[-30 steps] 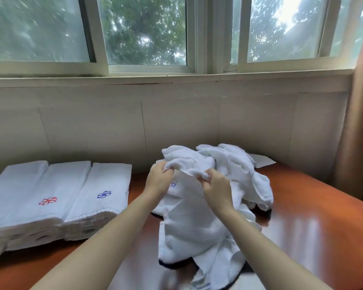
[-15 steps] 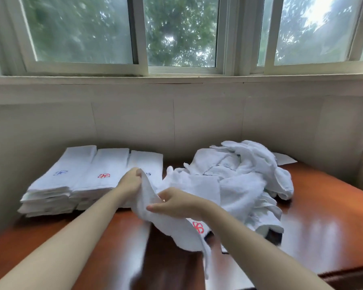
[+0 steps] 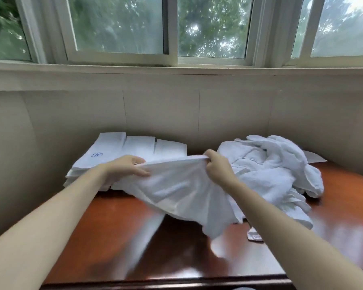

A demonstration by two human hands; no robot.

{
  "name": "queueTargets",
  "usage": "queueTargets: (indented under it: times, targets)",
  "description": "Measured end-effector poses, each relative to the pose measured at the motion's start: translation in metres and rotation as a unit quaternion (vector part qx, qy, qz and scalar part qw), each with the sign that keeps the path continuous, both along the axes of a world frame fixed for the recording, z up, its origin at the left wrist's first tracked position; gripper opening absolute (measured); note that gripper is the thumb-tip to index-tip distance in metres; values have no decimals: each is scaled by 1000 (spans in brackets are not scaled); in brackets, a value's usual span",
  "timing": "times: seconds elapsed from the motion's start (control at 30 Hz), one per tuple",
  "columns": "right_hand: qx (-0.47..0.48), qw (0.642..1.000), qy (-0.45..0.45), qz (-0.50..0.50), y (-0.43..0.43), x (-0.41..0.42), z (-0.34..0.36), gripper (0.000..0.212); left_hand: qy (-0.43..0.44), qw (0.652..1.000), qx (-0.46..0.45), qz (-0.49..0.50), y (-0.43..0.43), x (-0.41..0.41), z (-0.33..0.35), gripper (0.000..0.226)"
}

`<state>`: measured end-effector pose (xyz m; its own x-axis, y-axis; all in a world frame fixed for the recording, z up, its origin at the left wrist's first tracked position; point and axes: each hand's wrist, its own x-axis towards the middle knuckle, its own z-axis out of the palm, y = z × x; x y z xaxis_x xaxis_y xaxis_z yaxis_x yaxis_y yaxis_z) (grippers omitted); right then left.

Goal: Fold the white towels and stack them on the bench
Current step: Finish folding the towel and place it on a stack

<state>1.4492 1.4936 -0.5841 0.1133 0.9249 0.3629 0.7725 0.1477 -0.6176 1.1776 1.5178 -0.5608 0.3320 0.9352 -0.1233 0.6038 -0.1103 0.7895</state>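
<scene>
While the left hand (image 3: 125, 167) and right hand (image 3: 217, 167) pinch one towel (image 3: 180, 191) by its top edge above the surface (image 3: 117, 237), between the stack (image 3: 122, 151) and the pile (image 3: 277, 164), pull the edge taut, find both corners, then lay it flat.

White towel (image 3: 180, 191) stretched above bench (image 3: 122, 243), folded stacks (image 3: 132, 151) left, crumpled heap (image 3: 270, 170) right
</scene>
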Motion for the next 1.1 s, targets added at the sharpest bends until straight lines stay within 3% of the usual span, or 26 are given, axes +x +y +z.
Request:
queueTargets:
  times: [0.07,0.13,0.23,0.33,0.43,0.63,0.83,0.97,1.1]
  targets:
    - [81,996,-3,-34,6,-4,42,17,75,975,186,96,8,9,31,13]
    - [152,987,5,-49,9,-7,87,15,109,899,366,214,12,19,58,9]
    - [251,966,31,-48,3,-8,153,22,105,817,477,306,13,20,88,20]
    - [315,946,40,-68,-11,0,203,24,84,785,491,369,10,6,108,24]
    - [327,938,75,-86,-22,18,225,28,62,783,458,416,6,-20,123,24]
    - [336,934,64,-105,-33,28,217,23,36,765,441,467,-16,-64,152,27]
    - [315,937,87,-127,-38,25,210,24,33,736,487,470,-38,-78,180,28]
    - [246,948,155,-131,-31,38,197,21,117,733,502,444,-34,-90,158,28]
    - [190,965,116,-136,-18,49,174,17,262,757,427,419,-19,-116,115,30]
